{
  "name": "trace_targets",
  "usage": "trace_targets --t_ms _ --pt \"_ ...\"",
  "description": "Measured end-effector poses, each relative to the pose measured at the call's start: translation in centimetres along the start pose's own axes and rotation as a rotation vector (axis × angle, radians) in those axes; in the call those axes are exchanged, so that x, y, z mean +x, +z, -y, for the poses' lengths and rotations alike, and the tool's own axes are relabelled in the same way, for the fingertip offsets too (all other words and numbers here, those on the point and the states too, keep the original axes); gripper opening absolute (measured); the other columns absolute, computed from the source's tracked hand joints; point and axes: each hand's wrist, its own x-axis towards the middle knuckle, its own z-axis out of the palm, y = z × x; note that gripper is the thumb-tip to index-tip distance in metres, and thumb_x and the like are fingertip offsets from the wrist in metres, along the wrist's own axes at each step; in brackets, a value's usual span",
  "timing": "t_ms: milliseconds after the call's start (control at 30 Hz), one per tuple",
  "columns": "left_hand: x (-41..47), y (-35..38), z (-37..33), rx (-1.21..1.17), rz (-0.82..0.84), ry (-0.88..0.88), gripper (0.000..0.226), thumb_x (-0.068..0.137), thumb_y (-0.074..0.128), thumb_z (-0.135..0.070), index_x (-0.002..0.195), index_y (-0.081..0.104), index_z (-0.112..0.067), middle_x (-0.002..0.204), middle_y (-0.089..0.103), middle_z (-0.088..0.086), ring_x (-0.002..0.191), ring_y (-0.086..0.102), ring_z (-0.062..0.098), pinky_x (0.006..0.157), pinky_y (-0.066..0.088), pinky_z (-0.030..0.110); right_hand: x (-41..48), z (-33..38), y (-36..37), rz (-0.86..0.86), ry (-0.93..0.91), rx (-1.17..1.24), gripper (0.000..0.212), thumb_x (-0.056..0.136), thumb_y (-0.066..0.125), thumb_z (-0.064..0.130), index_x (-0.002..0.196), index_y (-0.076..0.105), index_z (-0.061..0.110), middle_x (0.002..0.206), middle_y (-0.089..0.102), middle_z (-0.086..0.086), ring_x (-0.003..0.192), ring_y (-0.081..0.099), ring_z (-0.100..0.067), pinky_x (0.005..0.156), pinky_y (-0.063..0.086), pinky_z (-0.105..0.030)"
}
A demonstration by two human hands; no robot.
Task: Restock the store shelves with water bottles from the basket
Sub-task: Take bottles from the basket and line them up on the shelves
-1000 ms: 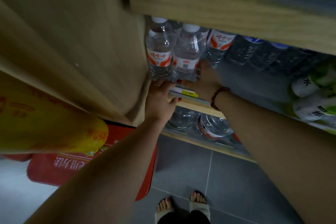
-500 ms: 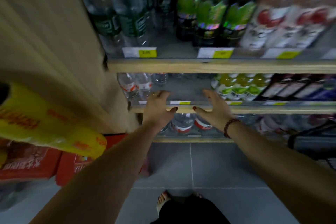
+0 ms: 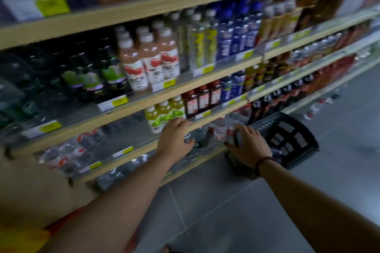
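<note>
Clear water bottles (image 3: 61, 157) with red-and-white labels stand on the low shelf (image 3: 115, 155) at the left. A dark plastic basket (image 3: 287, 139) sits on the floor by the shelving, to the right. Several red-labelled bottles (image 3: 221, 129) show at the basket's left end; blur hides whether they stand in it or on the bottom shelf. My left hand (image 3: 174, 139) hovers in front of the shelf edge, fingers relaxed, holding nothing. My right hand (image 3: 248, 146) is spread over the basket's left end, close to those bottles, also holding nothing.
Long wooden shelves (image 3: 205, 80) full of juice, tea and soda bottles run away to the right. Grey floor tiles (image 3: 226, 211) lie below my arms. A yellow and red pack (image 3: 22, 240) sits at the lower left. A few bottles (image 3: 314, 109) lie on the floor farther along.
The view has swung to the right along the aisle. Both hands left the low shelf edge and moved right, toward the basket, which has come into view.
</note>
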Motion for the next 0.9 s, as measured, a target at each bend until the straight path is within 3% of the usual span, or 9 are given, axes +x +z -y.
trace_targets --t_ms 233,400,767,900 --pt "5.5 5.8 -12.1 0.058 0.123 0.17 0.055 0.086 0.062 -0.036 0.136 0.049 -0.018 0.139 0.048 0.003 0.128 0.042 0.023 0.104 0.036 0.036 -4.0 -14.2 -8.1 -0.101 0.209 -0.084 0.074 0.082 0.063 0.051 0.144 0.034 0.023 0.143 0.043 -0.006 0.131 0.038 -0.03 0.105 0.037 -0.043" --pt "9.3 9.6 -17.5 0.074 0.173 0.277 0.054 0.083 0.067 -0.038 0.131 0.055 -0.016 0.133 0.053 0.006 0.125 0.045 0.026 0.102 0.037 0.036 -5.0 -20.9 -11.1 -0.153 0.325 -0.108 0.075 0.083 0.062 0.054 0.145 0.034 0.021 0.142 0.046 -0.006 0.129 0.042 -0.029 0.104 0.041 -0.043" --pt "24.2 17.7 -20.7 0.035 0.255 0.394 0.052 0.08 0.068 -0.037 0.126 0.057 -0.015 0.128 0.056 0.006 0.119 0.048 0.026 0.101 0.04 0.036 3.6 -28.0 -11.1 -0.115 0.425 -0.186 0.073 0.085 0.059 0.053 0.145 0.033 0.022 0.144 0.045 -0.003 0.129 0.042 -0.025 0.105 0.039 -0.039" --pt "29.0 20.3 -20.9 0.065 0.353 0.406 0.053 0.08 0.067 -0.038 0.128 0.055 -0.017 0.13 0.054 0.006 0.12 0.046 0.027 0.101 0.04 0.037 6.7 -29.6 -10.1 -0.091 0.496 -0.158 0.072 0.086 0.054 0.055 0.146 0.032 0.021 0.144 0.044 -0.004 0.129 0.042 -0.025 0.105 0.04 -0.039"
